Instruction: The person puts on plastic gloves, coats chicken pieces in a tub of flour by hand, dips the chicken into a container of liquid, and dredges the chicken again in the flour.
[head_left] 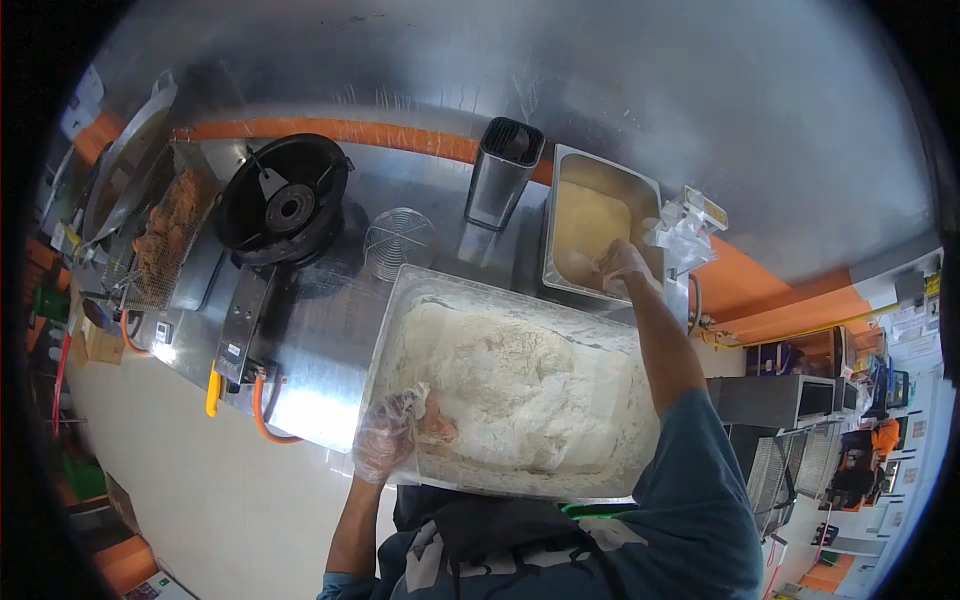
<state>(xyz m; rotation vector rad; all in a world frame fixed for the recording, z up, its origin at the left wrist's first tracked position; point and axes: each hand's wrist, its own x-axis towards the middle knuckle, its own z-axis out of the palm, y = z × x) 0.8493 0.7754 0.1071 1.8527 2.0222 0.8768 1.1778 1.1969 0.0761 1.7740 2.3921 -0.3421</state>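
A wide tub (378,345) of white flour (520,370) sits directly before me. My left hand (385,440), in a clear plastic glove, is at the tub's near left corner. Its fingers curl at a reddish piece of raw meat (437,425), which lies partly in the flour. My right hand (625,265), also gloved, reaches into a deep metal pan (557,235) behind the tub. Its fingers bunch downward at the tan-yellow contents (590,215). Whatever they hold is too small or hidden to name.
A black round cooker (285,200) stands at the back left, near a wire basket of fried food (165,235). A round wire rack (398,240) and a tall metal holder (505,170) are behind the tub. Clear plastic (685,230) lies beside the pan.
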